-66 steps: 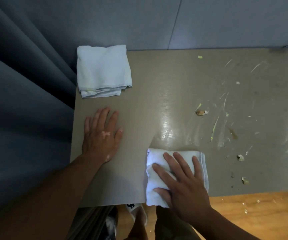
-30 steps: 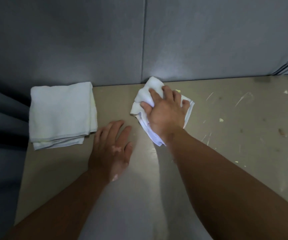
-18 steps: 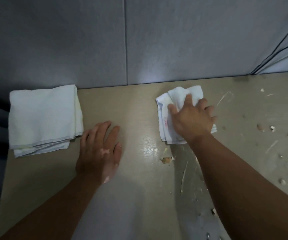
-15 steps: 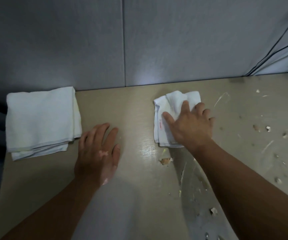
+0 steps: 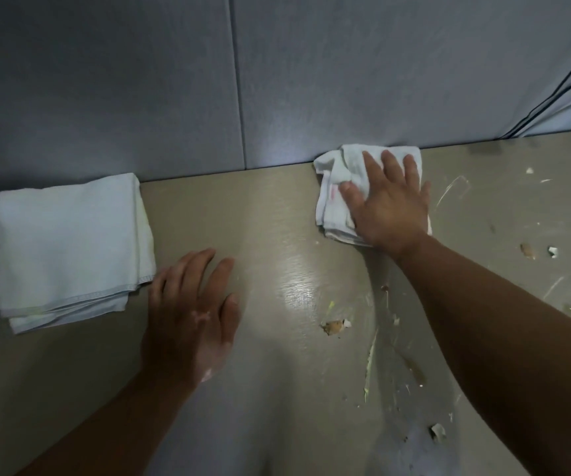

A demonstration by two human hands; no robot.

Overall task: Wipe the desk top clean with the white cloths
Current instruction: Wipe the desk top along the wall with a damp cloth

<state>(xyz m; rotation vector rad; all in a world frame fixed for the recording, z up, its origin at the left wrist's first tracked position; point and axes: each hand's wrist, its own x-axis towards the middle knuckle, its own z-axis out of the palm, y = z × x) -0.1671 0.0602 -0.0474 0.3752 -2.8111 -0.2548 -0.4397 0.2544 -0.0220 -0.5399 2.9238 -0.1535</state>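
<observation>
The right grip (image 5: pixel 389 207) is lying wide and flat, fingers straight, pressing down on the crumpled white cloth (image 5: pixel 334 187) rather than pinching it. That cloth is sitting at the far edge of the counter (image 5: pixel 243 207), touching the grey wall panel (image 5: pixel 311 80). It is looking soft, light and limp, bunching into ridges beside the thumb, so it is likely to roll over itself unless the palm is bearing evenly on its middle. The left grip (image 5: pixel 191 317) is resting open and flat on the counter, holding nothing, just beside the folded white cloth (image 5: pixel 68 245) at the far left; whether they are touching, I cannot tell. Nearer, a brown scrap (image 5: pixel 334 327) and a pale streak (image 5: pixel 368 369) are lying unwiped; the streak is probably calling for firmer pressure.
</observation>
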